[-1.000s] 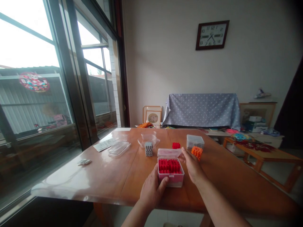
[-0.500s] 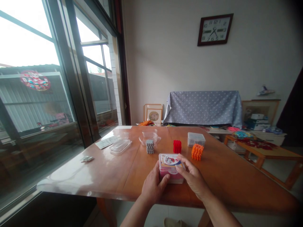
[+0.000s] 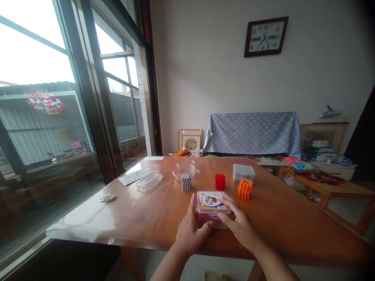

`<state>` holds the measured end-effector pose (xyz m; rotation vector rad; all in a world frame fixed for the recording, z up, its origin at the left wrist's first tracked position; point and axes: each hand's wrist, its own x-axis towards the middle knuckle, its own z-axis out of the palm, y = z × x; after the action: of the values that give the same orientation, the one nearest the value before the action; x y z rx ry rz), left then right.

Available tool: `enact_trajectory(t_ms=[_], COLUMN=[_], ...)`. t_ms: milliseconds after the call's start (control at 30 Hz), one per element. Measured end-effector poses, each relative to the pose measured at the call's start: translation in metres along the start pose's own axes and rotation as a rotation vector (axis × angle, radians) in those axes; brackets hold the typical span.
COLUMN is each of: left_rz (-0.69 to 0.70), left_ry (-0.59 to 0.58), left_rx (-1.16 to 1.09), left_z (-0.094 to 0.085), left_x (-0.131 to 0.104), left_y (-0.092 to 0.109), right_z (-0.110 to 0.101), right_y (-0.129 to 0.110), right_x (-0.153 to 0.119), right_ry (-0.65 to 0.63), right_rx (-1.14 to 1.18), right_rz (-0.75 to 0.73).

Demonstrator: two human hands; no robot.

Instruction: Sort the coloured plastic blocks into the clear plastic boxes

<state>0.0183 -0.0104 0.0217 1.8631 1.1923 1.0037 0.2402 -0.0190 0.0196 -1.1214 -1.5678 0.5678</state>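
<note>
A small clear plastic box (image 3: 213, 201) with a printed label on its lid and dark pink contents stands near the front edge of the table. My left hand (image 3: 191, 230) lies along its left side, fingers up the wall and thumb bent round the front. On the other side, my right hand (image 3: 238, 222) has its fingers over the lid's right edge and its thumb by the front latch. The lid sits on the box. Just beyond it are a red block of stacked toothed pieces (image 3: 220, 182), an orange one (image 3: 245, 189) and a grey one (image 3: 186, 182).
Behind the blocks stand a clear lidded box (image 3: 243, 173) and an open clear container (image 3: 185, 170). Farther left lie a clear plastic lid (image 3: 149, 181), a paper sheet (image 3: 130, 178) and a small packet (image 3: 108, 198). The wooden table (image 3: 140, 218) borders a window at left.
My left fingers have straightened up along the box side, and the left thumb has shifted slightly right. The right thumb has dropped toward the latch. The blocks stay put.
</note>
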Motion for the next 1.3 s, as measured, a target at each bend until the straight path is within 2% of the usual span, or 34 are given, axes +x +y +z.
enact_trajectory(t_ms=[167, 467, 833, 1033, 1200, 1300], left_rz=[0.151, 0.157, 0.083, 0.034, -0.05, -0.039], left_ry=[0.111, 0.128, 0.11, 0.097, 0.095, 0.087], left_rx=[0.153, 0.156, 0.185, 0.195, 0.204, 0.179], left_z=[0.005, 0.01, 0.011, 0.009, 0.008, 0.008], left_x=[0.001, 0.004, 0.001, -0.001, -0.003, -0.003], left_y=[0.001, -0.001, 0.003, 0.006, 0.002, 0.001], right_z=[-0.002, -0.003, 0.002, 0.003, 0.007, 0.009], right_y=[0.002, 0.011, 0.013, 0.006, 0.003, 0.006], right_x=[-0.002, -0.004, -0.007, -0.01, -0.013, -0.012], right_ry=[-0.009, -0.024, 0.03, 0.026, 0.049, 0.02], right_rx=[-0.054, -0.125, -0.22, -0.15, 0.064, 0.143], right_rz=[-0.057, -0.094, -0.147, -0.094, 0.053, 0.111])
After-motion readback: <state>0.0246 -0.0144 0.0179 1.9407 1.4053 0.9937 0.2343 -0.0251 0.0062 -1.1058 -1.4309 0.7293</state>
